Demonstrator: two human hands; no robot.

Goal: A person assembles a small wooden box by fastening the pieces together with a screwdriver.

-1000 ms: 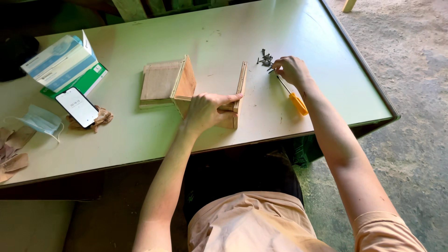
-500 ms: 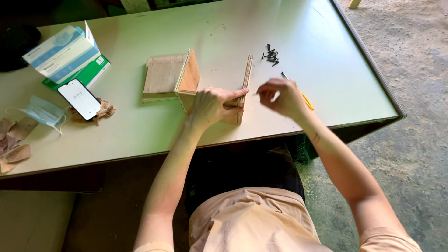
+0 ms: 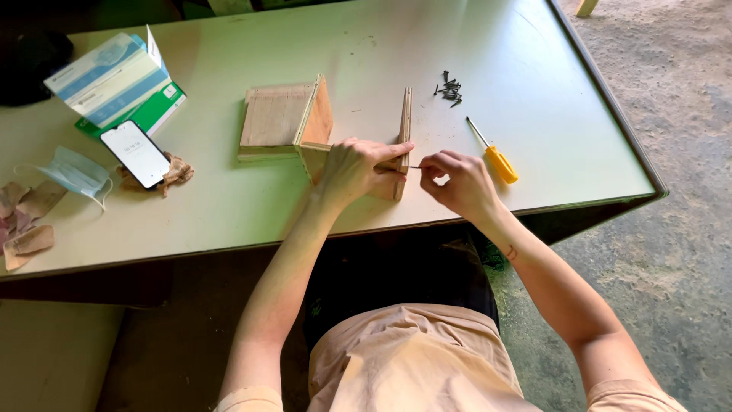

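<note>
- Nearest you, your right hand (image 3: 457, 183) pinches a thin dark screw (image 3: 412, 167) between fingertips, holding it level with its point at the outer face of the upright plywood side panel (image 3: 404, 141).
- Your left hand (image 3: 354, 166) is clamped over the corner of the small unfinished plywood box (image 3: 320, 133), forefinger stretched along the panel's near end to press it against the box.
- The box sits on the pale table (image 3: 229, 206) just in front of you; its flat plywood piece lies to the left, touching the angled wall.
- If the screw goes in tilted, it will likely wander out of the thin panel edge or split the ply. Your forefinger lies close to the screw point, so a slip could prick it.
- If your left hand slackens, the panel may shift and the joint will go askew.
- The yellow-handled screwdriver (image 3: 494, 156) lies just right of your right hand; reaching for it one-handed could let the screw drop.
- Farther off, a small heap of dark screws (image 3: 448, 88) sits beyond the screwdriver.
- Far left are a white smartphone (image 3: 135, 153), a blue face mask (image 3: 72, 174) and a blue-green cardboard carton (image 3: 114, 80), well apart from the work.
</note>
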